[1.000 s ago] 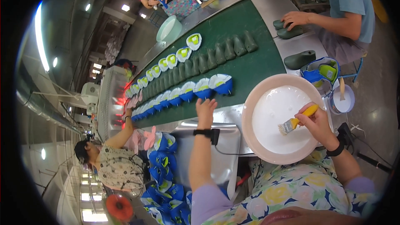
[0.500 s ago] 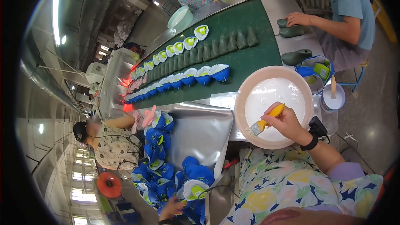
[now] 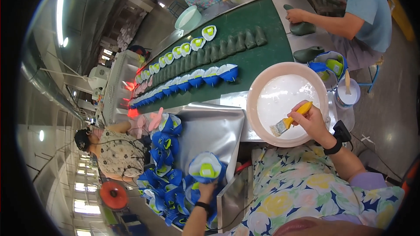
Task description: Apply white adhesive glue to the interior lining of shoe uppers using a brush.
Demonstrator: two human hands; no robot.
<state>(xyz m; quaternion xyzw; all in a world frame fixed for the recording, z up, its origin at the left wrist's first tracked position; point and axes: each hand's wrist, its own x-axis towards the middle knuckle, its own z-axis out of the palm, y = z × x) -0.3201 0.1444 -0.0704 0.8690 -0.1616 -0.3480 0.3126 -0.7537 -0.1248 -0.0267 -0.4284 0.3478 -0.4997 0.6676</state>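
Note:
My right hand (image 3: 310,121) is closed round the yellow handle of a flat paintbrush (image 3: 285,125). Its pale bristles hang over the near side of a wide pink basin (image 3: 253,118) of white liquid (image 3: 282,95). Lower down, my left hand (image 3: 207,189) grips a blue shoe upper (image 3: 204,169) with a white rim and yellow-green inside; its fingers are partly hidden beneath it. The upper is at the right edge of a heap of similar blue uppers (image 3: 173,188), beside a sheet of shiny metal (image 3: 205,126).
Rows of uppers and dark green shoe lasts (image 3: 227,48) stand on a green conveyor belt (image 3: 262,17). Behind the basin are another blue upper (image 3: 334,63) and a white tub (image 3: 348,91) with a brush. Co-workers sit at the right (image 3: 367,22) and left (image 3: 120,153); another is at the far end.
My left hand has come up from the lower edge and taken hold of a blue upper. My right hand has shifted slightly right with the paintbrush. The right co-worker's hand has moved over the lasts.

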